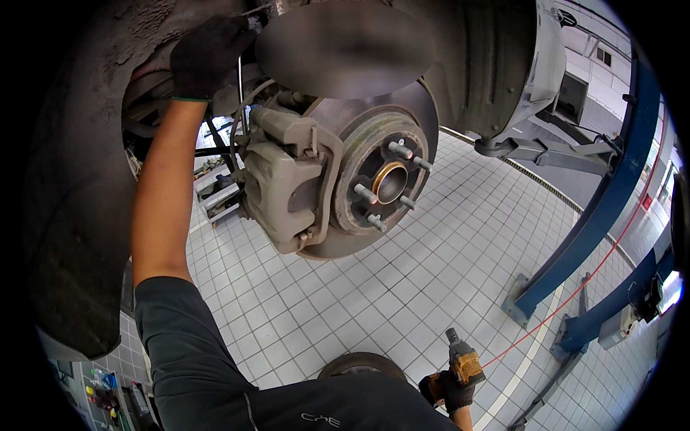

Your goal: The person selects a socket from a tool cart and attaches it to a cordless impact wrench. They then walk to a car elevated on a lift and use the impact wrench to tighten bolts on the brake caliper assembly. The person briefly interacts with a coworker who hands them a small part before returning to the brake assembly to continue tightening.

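Observation:
My left hand point(208, 59), in a dark glove with a green cuff edge, is raised into the wheel arch. Its fingers look curled, but what they grip is hidden. Just beside it runs a slim bright metal rod point(241, 82). Below and to the right are a grey-brown brake caliper point(284, 183) and the brake disc point(429, 108), with its hub point(390, 183) and several bare wheel studs. Low on the right, my gloved right hand point(457, 394) is closed round a yellow and black cordless impact wrench point(466, 363), its nose pointing up.
The wheel arch liner point(79, 215) curves along the left. A blue lift post point(589, 244) with its lift arm point(546, 152) stands to the right, near a red hose point(553, 316). A round dark part point(359, 361) lies low in front of me. A grey tray point(217, 201) shows behind the caliper.

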The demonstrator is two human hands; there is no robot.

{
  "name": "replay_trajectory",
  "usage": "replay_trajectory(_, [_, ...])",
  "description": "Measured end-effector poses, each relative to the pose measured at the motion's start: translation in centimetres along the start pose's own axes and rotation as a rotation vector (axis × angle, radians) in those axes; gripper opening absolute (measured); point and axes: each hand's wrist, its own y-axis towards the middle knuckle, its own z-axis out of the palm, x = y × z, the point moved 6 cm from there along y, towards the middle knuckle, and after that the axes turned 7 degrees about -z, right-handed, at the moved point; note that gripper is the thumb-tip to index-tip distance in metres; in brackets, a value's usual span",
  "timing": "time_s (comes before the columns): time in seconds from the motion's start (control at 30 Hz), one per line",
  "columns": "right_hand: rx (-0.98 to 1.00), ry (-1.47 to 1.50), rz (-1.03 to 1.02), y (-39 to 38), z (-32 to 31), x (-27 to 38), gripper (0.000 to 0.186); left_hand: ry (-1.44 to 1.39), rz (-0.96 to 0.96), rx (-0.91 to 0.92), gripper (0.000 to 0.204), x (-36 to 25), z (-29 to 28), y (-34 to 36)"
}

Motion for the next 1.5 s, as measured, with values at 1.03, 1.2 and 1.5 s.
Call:
replay_trajectory(1.03, [0.035, -0.039, 0.002, -1.9, -0.3, -1.6, 0.034, -0.313, -0.435, 0.298, 0.034, 1.5, 0.0, 1.1])
replay_trajectory(1.2, [0.074, -0.006, 0.055, -2.3, 0.3, -2.1, 0.035, -0.276, -0.189, 0.063, 0.033, 1.1, -0.5, 1.1])
replay_trajectory(1.5, [0.083, -0.025, -0.090, -1.6, 0.4, 3.7, 0.043, -0.326, -0.358, 0.299, 0.046, 2.8, 1.0, 0.3])
